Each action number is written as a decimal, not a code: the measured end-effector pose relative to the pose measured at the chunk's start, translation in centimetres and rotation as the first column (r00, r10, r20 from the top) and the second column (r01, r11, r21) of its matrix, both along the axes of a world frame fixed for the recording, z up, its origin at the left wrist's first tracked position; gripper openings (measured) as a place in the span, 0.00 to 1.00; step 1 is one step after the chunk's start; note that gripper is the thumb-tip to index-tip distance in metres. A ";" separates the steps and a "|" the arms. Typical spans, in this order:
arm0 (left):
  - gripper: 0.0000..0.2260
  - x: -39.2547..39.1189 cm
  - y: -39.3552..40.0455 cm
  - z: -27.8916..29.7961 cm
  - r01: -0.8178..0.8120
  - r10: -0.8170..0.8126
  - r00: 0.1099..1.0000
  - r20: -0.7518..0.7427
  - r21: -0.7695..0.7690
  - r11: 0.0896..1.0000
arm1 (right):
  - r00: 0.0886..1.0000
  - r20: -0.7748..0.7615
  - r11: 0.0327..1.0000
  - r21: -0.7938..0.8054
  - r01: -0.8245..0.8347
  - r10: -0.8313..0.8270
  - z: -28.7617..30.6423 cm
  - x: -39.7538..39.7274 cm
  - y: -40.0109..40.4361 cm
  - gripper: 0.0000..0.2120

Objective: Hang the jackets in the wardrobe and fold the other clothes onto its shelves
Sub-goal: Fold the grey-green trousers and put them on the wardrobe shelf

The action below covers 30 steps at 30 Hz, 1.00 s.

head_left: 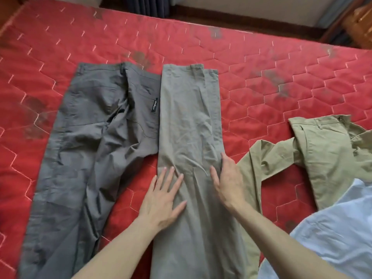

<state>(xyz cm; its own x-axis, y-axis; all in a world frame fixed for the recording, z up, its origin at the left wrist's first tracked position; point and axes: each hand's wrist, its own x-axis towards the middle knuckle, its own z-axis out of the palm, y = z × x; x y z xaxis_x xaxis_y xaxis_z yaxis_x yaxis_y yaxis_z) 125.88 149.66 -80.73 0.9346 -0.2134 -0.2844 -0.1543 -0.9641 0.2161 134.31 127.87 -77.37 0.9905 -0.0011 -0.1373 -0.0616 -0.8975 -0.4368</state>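
Observation:
Grey-green trousers (189,121) lie folded lengthwise down the middle of the red quilted bed (261,63). My left hand (164,196) rests flat on them with fingers spread. My right hand (229,180) presses flat on their right side, fingers apart. Dark grey trousers (90,137) lie spread out to the left, touching the folded pair near the waist. Khaki trousers (326,150) lie crumpled at the right, one leg running under the folded pair's right edge. A pale blue garment (338,234) covers the lower right corner.
Beyond the bed's far edge are a dark wooden skirting (241,19), a pale wall and dark curtain folds (149,5). Wooden furniture (360,23) stands at the top right. The wardrobe is not in view.

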 end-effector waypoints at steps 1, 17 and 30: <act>0.37 1.8 0.1 -0.3 -0.019 0.019 1.000 -0.003 -0.007 1.000 | 0.997 -0.076 0.999 0.034 0.018 -0.015 -0.2 2.9 0.8 0.29; 0.33 13.0 0.8 0.4 0.122 -0.136 0.979 0.151 0.097 0.988 | 0.963 -0.057 0.939 0.213 0.269 -0.262 0.5 19.7 5.2 0.10; 0.30 7.8 -2.4 -1.9 0.057 -0.046 0.947 0.319 -0.025 0.998 | 0.934 -0.277 0.843 0.426 0.329 -0.224 -0.7 17.1 3.0 0.28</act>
